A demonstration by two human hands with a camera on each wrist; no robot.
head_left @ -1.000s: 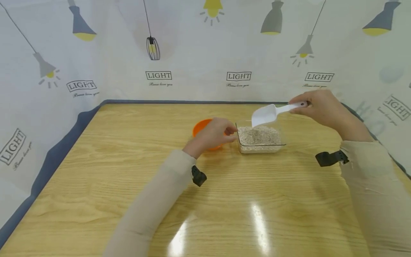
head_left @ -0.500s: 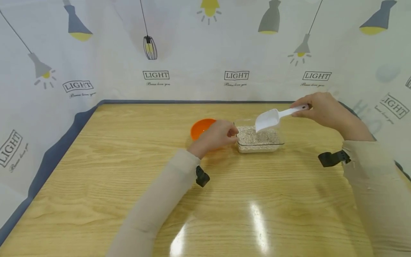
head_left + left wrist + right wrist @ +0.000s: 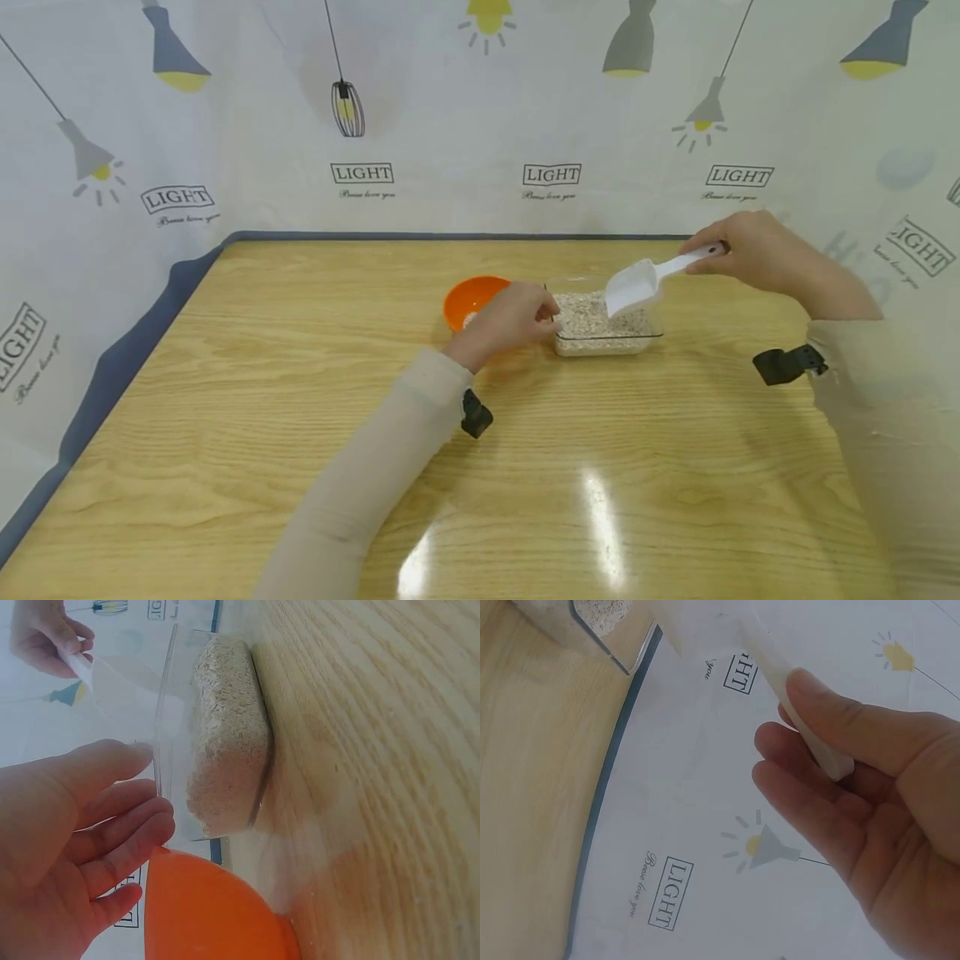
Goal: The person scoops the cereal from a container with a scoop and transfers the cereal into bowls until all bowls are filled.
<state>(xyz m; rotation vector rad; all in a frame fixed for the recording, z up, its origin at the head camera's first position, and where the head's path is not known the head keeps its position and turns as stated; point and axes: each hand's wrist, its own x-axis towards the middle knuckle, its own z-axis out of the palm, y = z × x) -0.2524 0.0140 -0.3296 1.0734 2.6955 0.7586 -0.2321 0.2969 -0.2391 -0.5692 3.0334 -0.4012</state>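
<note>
A clear rectangular container (image 3: 607,344) filled with oat flakes (image 3: 229,727) stands on the table. My left hand (image 3: 517,315) holds its left rim with curled fingertips and thumb, as the left wrist view shows at close range. In my right hand (image 3: 757,250) is a white scoop (image 3: 633,287), its handle (image 3: 814,739) pinched between thumb and fingers. The scoop's blade tilts down over the container, its tip close to the oats; whether it touches them I cannot tell. An orange bowl (image 3: 471,293) sits left of the container, partly behind my left hand, with some pale flakes inside.
The wooden table (image 3: 300,400) reaches back to a pale cloth backdrop (image 3: 450,108) printed with lamps. A dark blue band (image 3: 420,235) runs along the table's far edge. Both wrists wear a small black camera (image 3: 783,364).
The scoop has shifted rightward and slightly lower over the oats, its blade tilting more steeply. My left hand has moved slightly relative to the bowl, uncovering more of it and the flakes inside.
</note>
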